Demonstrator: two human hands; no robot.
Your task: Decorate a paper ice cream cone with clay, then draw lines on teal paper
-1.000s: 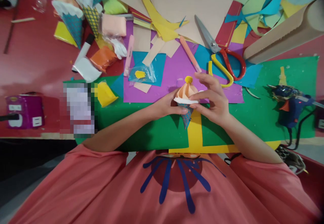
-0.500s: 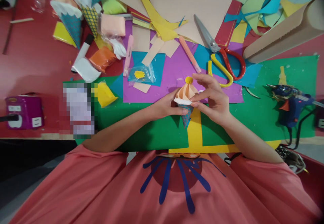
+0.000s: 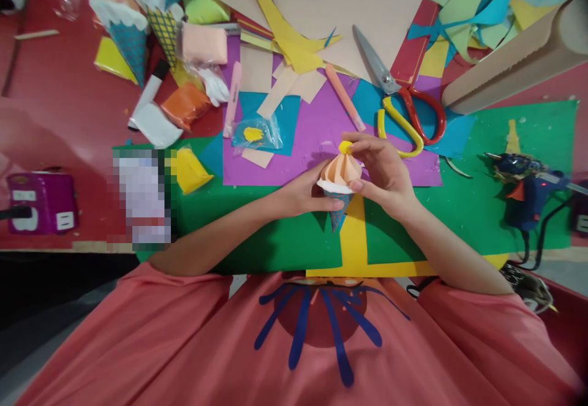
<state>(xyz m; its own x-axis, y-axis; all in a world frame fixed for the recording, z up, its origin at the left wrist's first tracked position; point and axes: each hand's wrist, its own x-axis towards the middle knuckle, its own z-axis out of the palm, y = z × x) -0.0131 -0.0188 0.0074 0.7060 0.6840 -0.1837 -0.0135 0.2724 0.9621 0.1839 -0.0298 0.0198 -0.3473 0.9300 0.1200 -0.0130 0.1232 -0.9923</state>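
Note:
Between my hands is a small craft ice cream cone (image 3: pixel 340 176): a blue cone with a reddish grid, a white rim, a peach swirl and a yellow ball (image 3: pixel 345 147) on top. My left hand (image 3: pixel 307 191) wraps round the cone from the left, its thumb across the front below the rim. On the other side my right hand (image 3: pixel 386 176) grips it, thumb pressed against the swirl's lower edge and fingers curled behind, near the yellow ball. The cone is held upright, point down, above the green mat (image 3: pixel 266 240).
Large scissors (image 3: pixel 390 87) lie beyond my right hand. A blue glue gun (image 3: pixel 535 198) with its cord rests at right. Purple paper (image 3: pixel 316 118), a bag with yellow clay (image 3: pixel 253 135), clay packets (image 3: pixel 186 106) and finished cones (image 3: pixel 128 38) lie ahead and left.
My right thumb has moved up from the white rim onto the swirl, and its fingers have shifted around the back. The cone has turned and tilted slightly, its yellow ball a little to the right.

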